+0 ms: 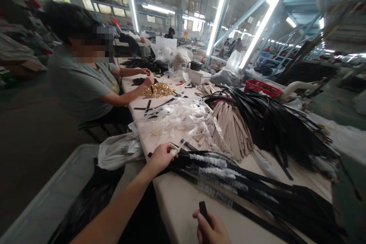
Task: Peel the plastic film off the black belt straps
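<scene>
My left hand (162, 156) is closed at the table's near left edge, beside the ends of a bundle of black straps (243, 183) wrapped in places with clear film. Something small and whitish shows between its fingertips; a thin strip of film seems to stretch from it. Lower down, my right hand (211, 227) is wrapped round a short black strap (203, 210), whose end sticks up past the thumb. Beyond my left hand lies a heap of translucent white strips (185, 116), with a fan of beige strips (233, 129) to its right.
A seated person (82, 80) works at the table's left side by a pile of gold metal pieces (160, 90). Long black straps (265, 118) and a red basket (262, 88) are at the right. A translucent bin (51, 194) stands at the lower left beside a white bag (120, 150).
</scene>
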### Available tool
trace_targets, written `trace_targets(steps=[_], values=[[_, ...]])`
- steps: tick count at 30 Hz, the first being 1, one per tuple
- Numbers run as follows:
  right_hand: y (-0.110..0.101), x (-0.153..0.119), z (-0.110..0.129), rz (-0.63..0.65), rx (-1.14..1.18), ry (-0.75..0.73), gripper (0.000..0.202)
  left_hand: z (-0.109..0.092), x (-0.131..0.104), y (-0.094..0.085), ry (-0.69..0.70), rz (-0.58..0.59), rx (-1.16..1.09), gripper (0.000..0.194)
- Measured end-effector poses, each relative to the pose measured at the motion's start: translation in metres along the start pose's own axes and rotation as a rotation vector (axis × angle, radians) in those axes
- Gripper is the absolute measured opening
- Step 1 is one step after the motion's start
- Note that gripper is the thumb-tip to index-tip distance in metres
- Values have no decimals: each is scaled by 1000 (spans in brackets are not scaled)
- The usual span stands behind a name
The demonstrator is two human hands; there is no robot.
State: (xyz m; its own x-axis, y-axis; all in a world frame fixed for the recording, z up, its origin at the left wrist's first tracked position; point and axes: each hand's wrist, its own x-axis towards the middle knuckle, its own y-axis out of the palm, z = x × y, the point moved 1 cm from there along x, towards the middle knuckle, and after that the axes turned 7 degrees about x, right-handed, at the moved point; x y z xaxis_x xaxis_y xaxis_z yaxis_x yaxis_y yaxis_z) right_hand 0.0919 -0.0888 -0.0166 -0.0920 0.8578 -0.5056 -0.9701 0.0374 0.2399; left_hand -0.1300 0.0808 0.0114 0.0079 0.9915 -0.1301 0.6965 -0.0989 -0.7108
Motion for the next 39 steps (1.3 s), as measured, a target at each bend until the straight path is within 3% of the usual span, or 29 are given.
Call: trace_targets(steps=[3, 5, 9, 13, 16, 18, 22, 25, 28, 30, 35, 39], values=[[7, 6, 9, -102, -163, -142, 56, -12, -44, 31, -71, 65, -386, 16], [14, 10, 20, -163, -248, -240, 51, -18, -72, 50, -78, 48, -472, 11], [27, 24, 35, -217, -282, -322, 40, -23, -113, 68, 15, -100, -273, 11], [34, 35, 29, -210, -263, -315, 36, -21, -137, 71, 18, -160, -136, 18], [35, 37, 17, -201, -192, -286, 39, -17, -145, 72, -16, -144, -250, 13], [37, 37, 9, -180, -126, -252, 42, -13, -146, 73, -76, -95, -439, 7], [39, 39, 0, -106, 2, -177, 44, -4, -144, 79, -225, 15, -869, 14], [38, 43, -5, -96, 77, -141, 44, 0, -145, 80, -272, -49, -1025, 18], [35, 45, -7, -123, 96, -136, 45, 3, -147, 79, -298, -137, -1045, 25], [33, 45, -7, -158, 35, -182, 44, 4, -149, 77, -281, -136, -980, 30], [33, 40, -1, -186, -155, -355, 39, 5, -149, 74, -134, -17, -666, 20], [33, 42, -1, -154, -64, -303, 38, 3, -149, 76, -170, 93, -707, 20]])
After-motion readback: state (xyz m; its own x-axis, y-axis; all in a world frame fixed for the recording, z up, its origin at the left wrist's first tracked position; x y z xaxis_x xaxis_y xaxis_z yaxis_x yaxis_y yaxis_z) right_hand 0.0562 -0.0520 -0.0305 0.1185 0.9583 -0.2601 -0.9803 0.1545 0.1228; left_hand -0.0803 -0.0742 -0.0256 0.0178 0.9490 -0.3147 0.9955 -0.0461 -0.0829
